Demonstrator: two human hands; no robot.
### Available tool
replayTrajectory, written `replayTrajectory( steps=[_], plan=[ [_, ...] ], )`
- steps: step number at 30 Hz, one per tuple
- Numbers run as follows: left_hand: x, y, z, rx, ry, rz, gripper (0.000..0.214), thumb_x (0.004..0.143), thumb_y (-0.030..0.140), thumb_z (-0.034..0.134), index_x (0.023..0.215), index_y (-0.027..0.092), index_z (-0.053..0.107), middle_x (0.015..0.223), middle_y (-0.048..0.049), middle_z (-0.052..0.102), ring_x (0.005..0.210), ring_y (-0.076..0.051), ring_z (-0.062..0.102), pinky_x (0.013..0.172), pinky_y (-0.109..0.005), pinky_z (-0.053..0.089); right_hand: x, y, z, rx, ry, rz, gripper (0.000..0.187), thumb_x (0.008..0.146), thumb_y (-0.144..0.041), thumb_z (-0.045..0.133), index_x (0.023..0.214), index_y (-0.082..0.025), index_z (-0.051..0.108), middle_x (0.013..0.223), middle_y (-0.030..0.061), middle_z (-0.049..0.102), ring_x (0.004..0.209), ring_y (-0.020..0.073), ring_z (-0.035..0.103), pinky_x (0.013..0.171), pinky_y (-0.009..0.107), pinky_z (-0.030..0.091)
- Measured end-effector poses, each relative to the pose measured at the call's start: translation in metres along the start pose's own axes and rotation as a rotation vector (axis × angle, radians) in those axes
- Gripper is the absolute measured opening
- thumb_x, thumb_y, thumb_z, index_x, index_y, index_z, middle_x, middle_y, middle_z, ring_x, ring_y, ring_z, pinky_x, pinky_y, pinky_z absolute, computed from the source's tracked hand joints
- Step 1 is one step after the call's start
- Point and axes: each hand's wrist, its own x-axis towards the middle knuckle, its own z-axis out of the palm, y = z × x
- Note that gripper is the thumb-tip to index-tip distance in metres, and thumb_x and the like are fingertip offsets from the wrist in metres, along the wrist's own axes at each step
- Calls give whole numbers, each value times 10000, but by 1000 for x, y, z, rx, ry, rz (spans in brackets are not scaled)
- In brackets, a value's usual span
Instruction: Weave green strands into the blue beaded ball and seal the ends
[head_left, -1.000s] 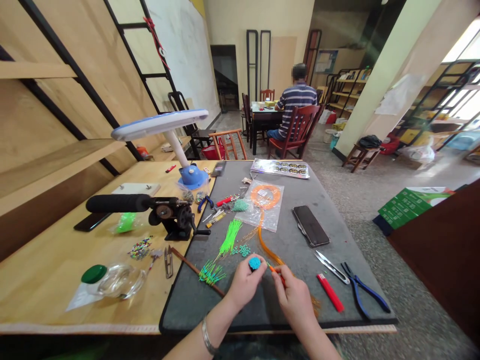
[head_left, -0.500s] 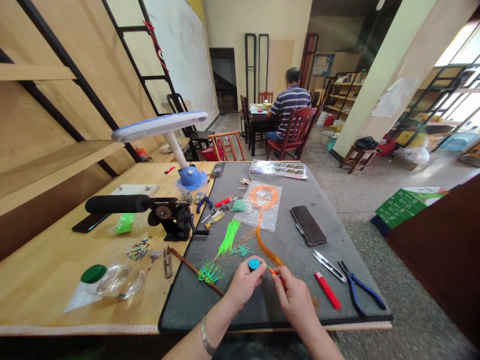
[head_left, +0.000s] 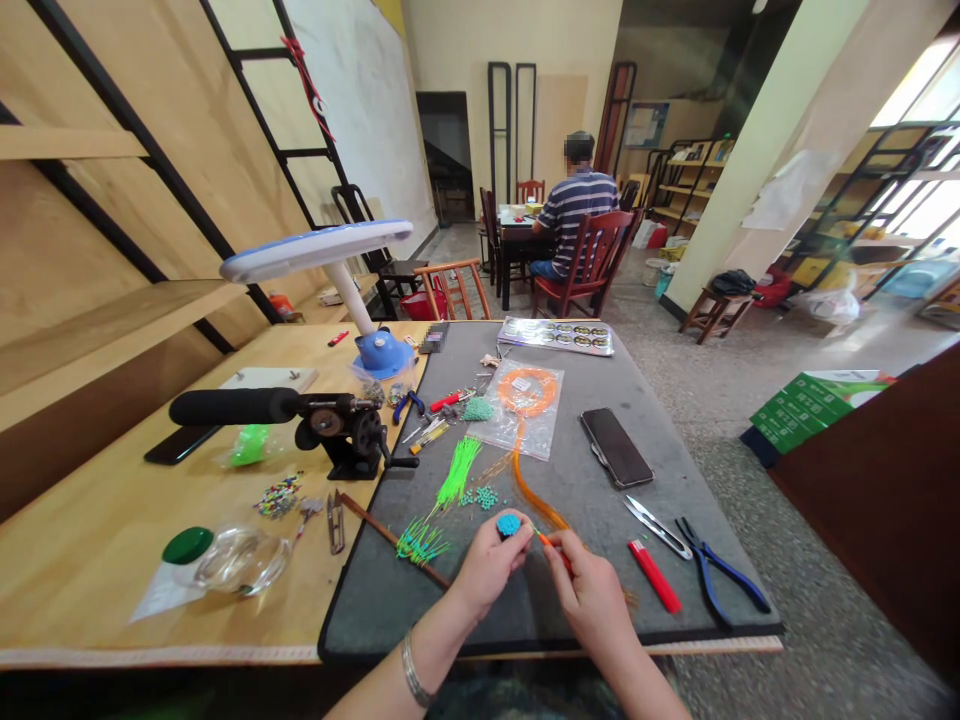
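Note:
In front of me, my left hand (head_left: pixel 484 565) is closed around a small dark round piece with a bumpy blue top (head_left: pixel 508 524). A slim orange-handled tool (head_left: pixel 545 540) is pinched in my right hand (head_left: pixel 589 588), and its thin tip points at the left fingertips. What the tip touches is too small to make out. Behind the hands, a bundle of orange strands (head_left: pixel 531 493) runs down from a coil in a clear bag (head_left: pixel 555 415). Bright green strands (head_left: pixel 458 470) and loose teal beads (head_left: pixel 486 497) lie to the left of it.
On the grey mat (head_left: pixel 600 600), a phone (head_left: pixel 616 448), snips (head_left: pixel 658 526), a red lighter (head_left: pixel 654 577) and blue-handled pliers (head_left: pixel 720 570) lie to the right. A wooden stick (head_left: pixel 375 527), a crank device (head_left: pixel 341 435) and a lamp (head_left: pixel 381 352) are left. A seated person (head_left: pixel 581 205) is beyond.
The view has shifted very slightly. Both hands stay in nearly the same place, still holding the blue-topped piece and the orange-handled tool.

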Motion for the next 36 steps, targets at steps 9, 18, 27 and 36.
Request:
replayTrajectory(
  steps=[9, 18, 27, 36],
  plan=[
    [2, -8, -1, 19, 20, 44, 334, 711, 464, 666, 714, 162, 523, 559, 72, 404, 470, -55, 309, 438, -184, 236, 0, 0, 2, 1, 23, -10, 239, 947, -331, 362, 933, -209, 567, 695, 25, 681, 601, 163, 658, 552, 201, 396],
    [2, -5, 0, -9, 11, 22, 368, 681, 488, 687, 695, 161, 516, 557, 68, 413, 461, -51, 306, 433, -188, 227, 1, -2, -2, 12, 19, -22, 245, 940, -324, 367, 906, -204, 578, 650, 15, 671, 572, 155, 649, 528, 194, 392],
    [-1, -1, 2, 4, -12, 22, 356, 700, 470, 674, 686, 161, 498, 560, 71, 401, 457, -47, 292, 435, -189, 220, -1, -2, -4, 47, 0, 3, 250, 935, -326, 368, 913, -203, 584, 646, 15, 653, 565, 155, 625, 535, 202, 389],
    [-3, -3, -3, 33, -54, 63, 259, 761, 388, 640, 748, 159, 520, 589, 52, 458, 477, -57, 358, 446, -185, 243, 0, -2, -1, 440, -54, 195, 329, 908, -464, 412, 849, -185, 574, 505, -51, 486, 473, 118, 465, 489, 206, 346]
  ],
)
